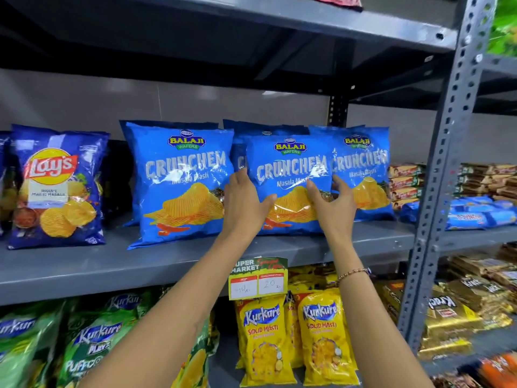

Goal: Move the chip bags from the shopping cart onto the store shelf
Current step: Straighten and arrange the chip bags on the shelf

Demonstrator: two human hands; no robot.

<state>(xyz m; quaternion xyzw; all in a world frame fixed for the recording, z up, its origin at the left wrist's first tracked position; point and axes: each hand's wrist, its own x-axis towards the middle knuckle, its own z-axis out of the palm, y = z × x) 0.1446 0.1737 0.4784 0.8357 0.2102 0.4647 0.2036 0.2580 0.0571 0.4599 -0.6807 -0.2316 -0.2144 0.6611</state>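
up on the grey shelf (84,264), both hands are around one blue crunchem bag (288,175), which stands upright on the shelf board. the left hand (246,203) clasps the bag's left edge, thumb lying across the front over the printed chips, fingers curled round behind where they cannot be seen. the right hand (334,204) grips the right edge the same way — thumb on the front, fingers wrapped toward the back. a beaded bracelet (353,273) sits on the right wrist. just left of the left hand stands another crunchem bag (181,186), upright and touching or nearly touching the held one; just beyond the right hand a third crunchem bag (363,175) stands partly behind the held bag, and more blue bags show behind. well to the left of the left hand is a dark blue lay's bag (58,189). past the right hand, beyond the perforated upright post (444,152), biscuit packs (475,217) are stacked. below the forearms a price tag (258,278) hangs from the shelf edge, with yellow kurkure bags (321,340) under the right arm and green kurkure bags (92,343) under the left — the shopping cart is out of view.
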